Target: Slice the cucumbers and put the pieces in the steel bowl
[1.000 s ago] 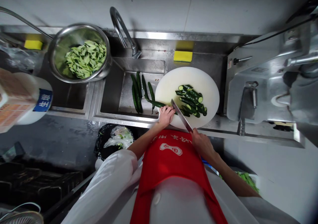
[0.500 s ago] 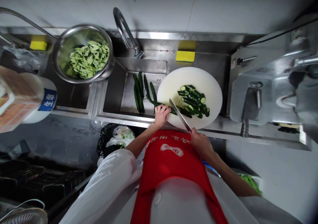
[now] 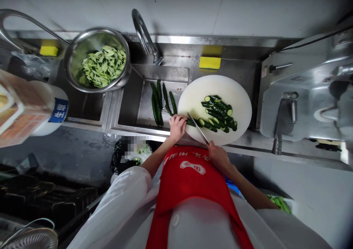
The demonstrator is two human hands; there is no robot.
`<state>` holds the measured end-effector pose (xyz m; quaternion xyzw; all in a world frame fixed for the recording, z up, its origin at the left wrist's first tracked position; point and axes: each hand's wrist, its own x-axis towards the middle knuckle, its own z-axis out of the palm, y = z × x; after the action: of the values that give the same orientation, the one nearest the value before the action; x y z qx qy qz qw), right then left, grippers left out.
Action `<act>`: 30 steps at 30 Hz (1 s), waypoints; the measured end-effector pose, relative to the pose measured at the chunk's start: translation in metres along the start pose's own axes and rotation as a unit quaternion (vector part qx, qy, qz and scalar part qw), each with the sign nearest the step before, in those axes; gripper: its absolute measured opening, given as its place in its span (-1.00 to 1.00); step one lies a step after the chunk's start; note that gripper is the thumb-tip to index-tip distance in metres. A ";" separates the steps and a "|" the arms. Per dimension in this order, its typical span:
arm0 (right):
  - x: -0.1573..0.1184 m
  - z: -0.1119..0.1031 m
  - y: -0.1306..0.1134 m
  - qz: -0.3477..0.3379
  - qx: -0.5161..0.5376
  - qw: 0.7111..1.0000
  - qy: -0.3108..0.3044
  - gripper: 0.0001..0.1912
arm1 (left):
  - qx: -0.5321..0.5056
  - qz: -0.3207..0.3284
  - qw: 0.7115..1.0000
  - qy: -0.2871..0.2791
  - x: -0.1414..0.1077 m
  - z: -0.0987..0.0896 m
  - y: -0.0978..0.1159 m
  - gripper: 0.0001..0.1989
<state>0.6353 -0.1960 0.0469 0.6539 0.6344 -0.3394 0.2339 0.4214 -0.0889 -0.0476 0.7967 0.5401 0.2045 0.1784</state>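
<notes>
Cucumber (image 3: 190, 122) at cutting board's (image 3: 190, 94) 8 o'clock edge, dark green. Left hand (image 3: 178, 127): fingers bent, nearly closed over it. Right hand (image 3: 220, 157): wrapped tight round knife (image 3: 199, 128). Cut chunks (image 3: 217, 111) mid-board: glossy skins, pale faces. Sink basin (image 3: 128, 103) at board's 9: whole cucumbers (image 3: 157, 103). Steel bowl (image 3: 72, 67) at 10: pale green slices (image 3: 104, 65). Black bag (image 3: 115, 159) at 8: scraps (image 3: 138, 160), partly pixelated.
</notes>
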 end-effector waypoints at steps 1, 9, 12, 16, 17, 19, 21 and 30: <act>0.002 0.000 0.004 0.000 0.002 1.000 0.009 -0.66 | -0.003 -0.006 1.000 0.007 0.001 -0.003 -0.004 -0.74; -0.031 -0.010 0.037 0.036 -0.021 0.997 0.063 -0.65 | -0.001 0.018 1.000 -0.007 0.008 0.019 0.018 -0.73; -0.045 -0.014 0.033 0.009 -0.023 0.999 0.033 -0.69 | 0.007 0.019 1.000 -0.013 0.009 0.022 0.024 -0.72; -0.041 -0.010 0.023 0.008 -0.024 1.000 0.003 -0.69 | 0.006 0.020 1.000 -0.016 0.010 0.019 0.024 -0.71; -0.035 -0.008 0.020 0.011 -0.020 1.000 0.002 -0.68 | 0.000 0.022 1.000 -0.014 0.010 0.018 0.023 -0.72; -0.023 -0.004 0.015 0.012 -0.008 1.000 0.003 -0.67 | -0.022 0.031 0.999 -0.010 0.009 0.015 0.020 -0.72; -0.012 -0.003 0.012 0.011 -0.003 1.000 0.005 -0.65 | -0.044 0.031 0.999 0.000 0.007 0.011 0.014 -0.73; -0.027 -0.012 0.010 0.002 -0.079 0.995 0.065 -0.65 | -0.029 0.034 0.999 -0.005 0.010 0.005 -0.006 -0.74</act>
<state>0.6476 -0.2061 0.0733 0.6553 0.6716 -0.2451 0.2437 0.4223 -0.0772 -0.0532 0.8102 0.5056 0.2217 0.1970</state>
